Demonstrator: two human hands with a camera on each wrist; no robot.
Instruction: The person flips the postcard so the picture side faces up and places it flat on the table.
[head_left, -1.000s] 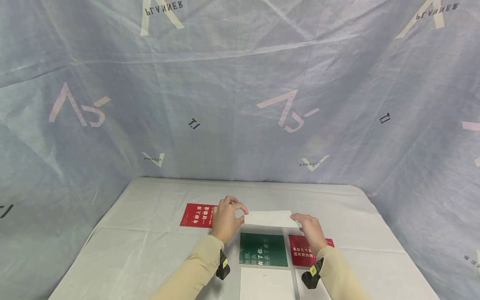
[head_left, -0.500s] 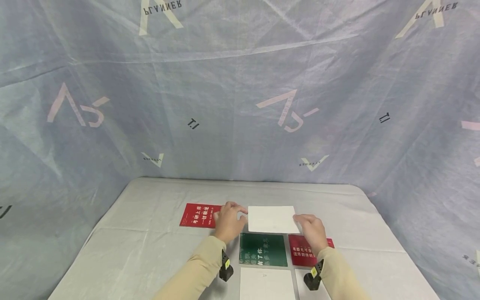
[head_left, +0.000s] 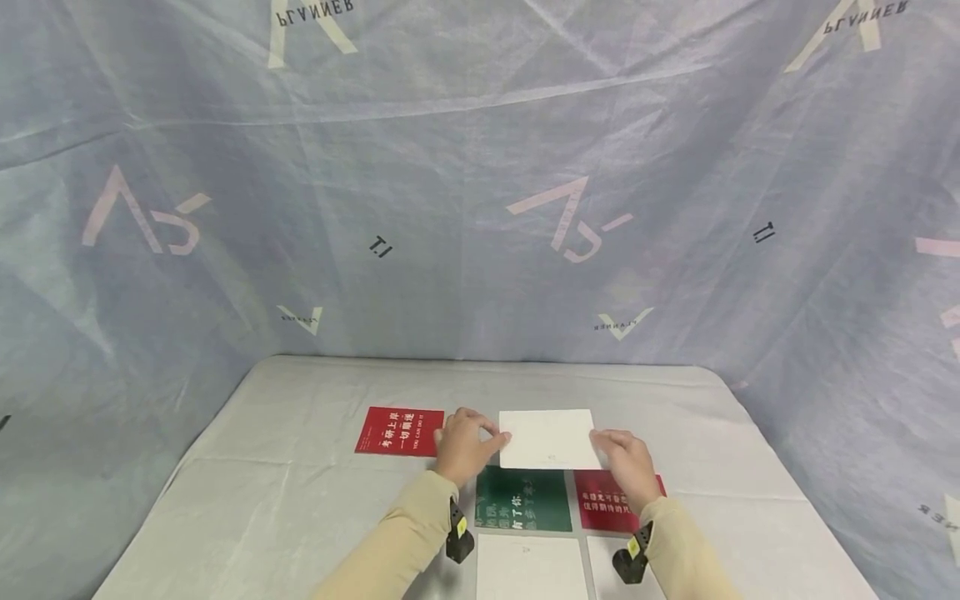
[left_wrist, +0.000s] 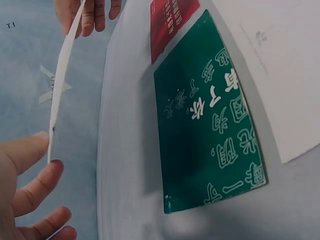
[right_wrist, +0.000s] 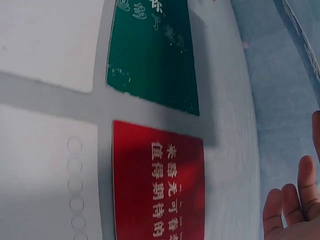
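A white postcard (head_left: 547, 440), with a small faint mark near its lower edge, is held up between both hands. My left hand (head_left: 467, 450) pinches its left edge, the thumb on the near face. In the left wrist view the postcard (left_wrist: 62, 70) shows as a thin edge between thumb and forefinger, above the table. My right hand (head_left: 628, 468) grips the opposite edge, thumb and fingers at its side. Below and nearer lies a green postcard (left_wrist: 200, 120) with white lettering. A red postcard (right_wrist: 145, 180) lies beside it, partly under my right forearm in the head view.
Another red postcard (head_left: 399, 431) lies flat left of my left hand. Two white postcards face up at the near side, one (head_left: 531, 571) in the middle and one (right_wrist: 40, 175) with a row of circles. A pale cloth covers the table (head_left: 300, 500); a printed grey curtain (head_left: 450, 167) hangs behind.
The held postcard has tipped from nearly edge-on to showing its white face, its mark now visible. My left thumb has moved onto its face. Both hands have shifted slightly right and down.
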